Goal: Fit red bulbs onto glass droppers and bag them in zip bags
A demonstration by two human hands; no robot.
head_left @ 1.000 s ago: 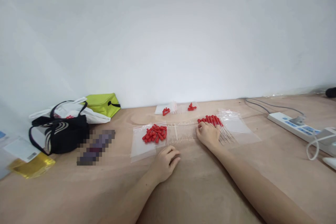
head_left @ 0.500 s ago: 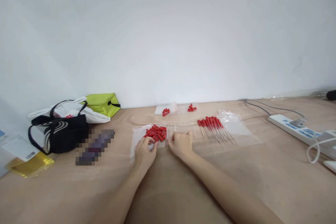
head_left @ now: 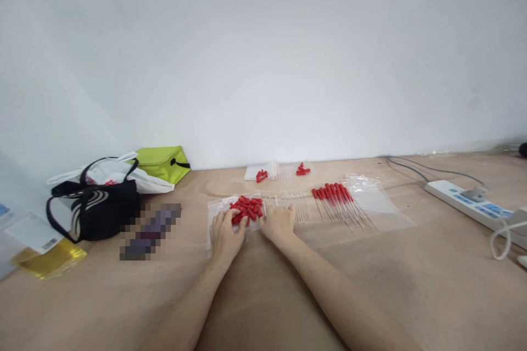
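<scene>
A heap of red rubber bulbs (head_left: 252, 207) lies on a clear zip bag (head_left: 214, 208). My left hand (head_left: 225, 233) rests at the heap's near edge, thumb and forefinger apart, fingertips touching the bulbs. Just right of it, my right hand (head_left: 279, 225) is closed, its fingers curled down at the near end of a row of thin glass tubes (head_left: 302, 205). Its fingertips are hidden, so what they hold cannot be made out. Further right lie several glass droppers (head_left: 340, 203) with red bulbs fitted, partly on another clear bag (head_left: 385, 205).
Two small groups of red bulbs (head_left: 262, 176) sit on bags near the wall. On the left are a black bag (head_left: 105, 211), a lime-green box bag (head_left: 160, 162), a pixelated object (head_left: 150, 233) and a yellow packet (head_left: 51, 258). A power strip (head_left: 469, 203) with cables lies right.
My left fingers have moved forward into the bulb heap and spread a little. My right hand has shifted slightly left and nearer to the heap, still curled. The view has turned slightly.
</scene>
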